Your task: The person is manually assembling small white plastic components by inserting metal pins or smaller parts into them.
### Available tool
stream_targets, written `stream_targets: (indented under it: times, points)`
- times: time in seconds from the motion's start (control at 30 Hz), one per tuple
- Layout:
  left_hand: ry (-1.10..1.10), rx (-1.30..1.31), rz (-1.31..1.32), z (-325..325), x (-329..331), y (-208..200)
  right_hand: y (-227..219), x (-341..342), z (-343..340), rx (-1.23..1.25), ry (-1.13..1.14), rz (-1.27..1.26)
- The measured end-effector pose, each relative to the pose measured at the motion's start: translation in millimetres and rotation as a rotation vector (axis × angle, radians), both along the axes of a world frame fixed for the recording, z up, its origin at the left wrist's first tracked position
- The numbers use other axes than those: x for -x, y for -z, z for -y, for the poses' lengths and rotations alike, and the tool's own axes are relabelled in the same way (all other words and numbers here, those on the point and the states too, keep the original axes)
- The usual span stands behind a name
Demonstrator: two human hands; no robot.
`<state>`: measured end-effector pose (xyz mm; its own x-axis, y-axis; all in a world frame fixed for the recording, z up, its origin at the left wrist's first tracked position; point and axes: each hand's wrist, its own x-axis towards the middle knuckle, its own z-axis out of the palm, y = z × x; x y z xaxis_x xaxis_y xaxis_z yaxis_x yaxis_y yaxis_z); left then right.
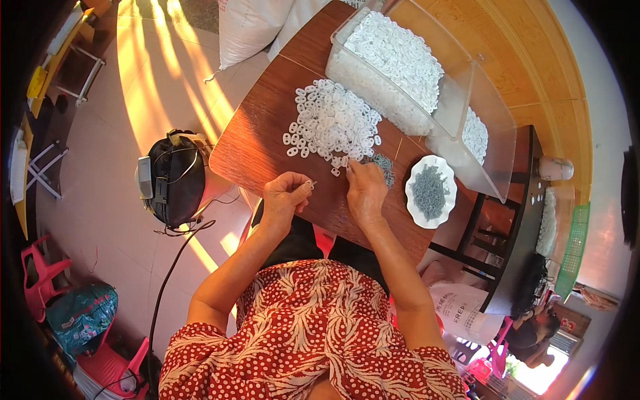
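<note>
While the left hand [284,195] sits at 9 o'clock from the middle of the head view's working space, its thumb and forefinger pinch a small pale piece [311,185] at their tips, clear of the table [263,127]; its finer shape is too small to tell. The right hand [367,191], at 3 o'clock, has its fingers drawn together at the near edge of the white pieces [337,123] heaped at 12 o'clock, but I cannot tell whether anything is between them. Those flat, rounded, holed pieces look like plastic: probably very light, fairly stiff, hard to break and a little slick, so the outer rim seems the best place to pinch, with the holes left free. Grey bits [383,170] lie on the table at 2 o'clock, and more fill a scalloped bowl [428,223] at 3 o'clock, beyond the right hand; slim and tiny, they would likely roll and call for a fingertip hold. A clear tub [497,160] at 1 o'clock holds more white pieces.
</note>
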<state>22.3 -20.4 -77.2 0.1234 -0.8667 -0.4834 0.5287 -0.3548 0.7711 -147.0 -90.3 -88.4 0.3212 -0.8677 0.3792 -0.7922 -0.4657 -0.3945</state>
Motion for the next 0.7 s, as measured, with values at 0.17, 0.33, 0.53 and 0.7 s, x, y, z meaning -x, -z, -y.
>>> stream_targets:
  times: [0.17,0.33,0.53,0.7]
  points:
    - [-0.011,0.015,-0.005,2,2,3,-3,-2,-12,-0.038,-0.009,0.091]
    - [-0.012,0.025,-0.033,2,5,0,5,-13,-10,-0.034,-0.001,0.051]
    - [-0.031,-0.003,-0.022,1,2,1,5,-8,-6,-0.017,0.052,0.049]
    - [-0.023,0.015,-0.029,2,3,4,4,-25,10,-0.013,0.039,0.128]
